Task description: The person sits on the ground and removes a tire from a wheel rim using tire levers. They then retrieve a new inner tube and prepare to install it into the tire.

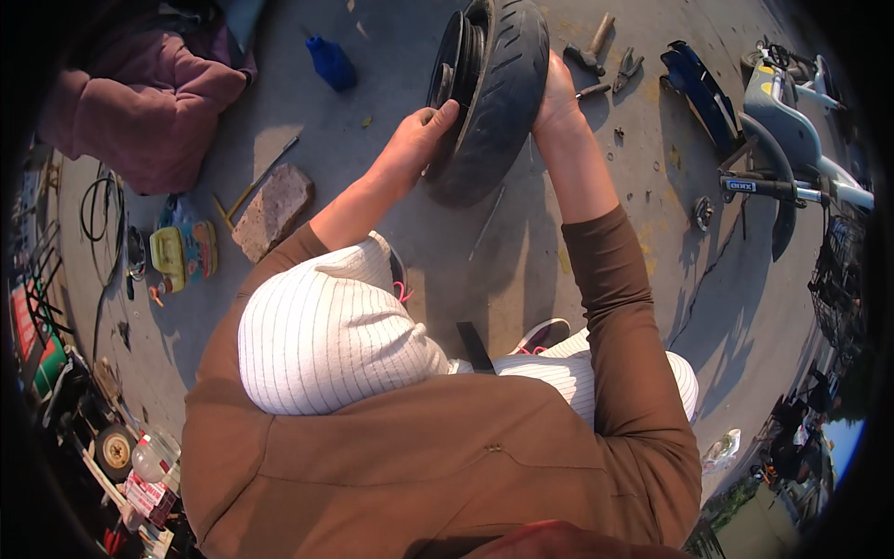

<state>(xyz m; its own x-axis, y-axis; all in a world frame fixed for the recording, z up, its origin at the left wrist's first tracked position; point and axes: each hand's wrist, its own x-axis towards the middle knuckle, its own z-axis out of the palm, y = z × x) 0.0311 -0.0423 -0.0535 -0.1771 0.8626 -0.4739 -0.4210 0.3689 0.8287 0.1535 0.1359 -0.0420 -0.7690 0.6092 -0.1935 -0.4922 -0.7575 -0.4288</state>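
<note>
A wheel with a black rubber tyre (510,98) stands upright between my hands, tread partly facing me. Its dark rim and hub (457,59) show on the left side. My left hand (427,133) grips the tyre's near left edge, thumb laid along the sidewall by the rim. On the other side, my right hand (557,94) is pressed against the tyre, its fingers mostly hidden behind it. Whether the wheel touches the ground cannot be told. A thin metal rod (487,223) lies on the concrete just below the wheel.
Right of the wheel lie a hammer (594,45), pliers (627,70), small parts and a dark blue panel (698,94), near a two-wheeler (789,126). Leftward are a blue bottle (332,63), a T-handled wrench (262,175), a stone block (272,213), a yellow jug (185,255) and pink clothing (154,105).
</note>
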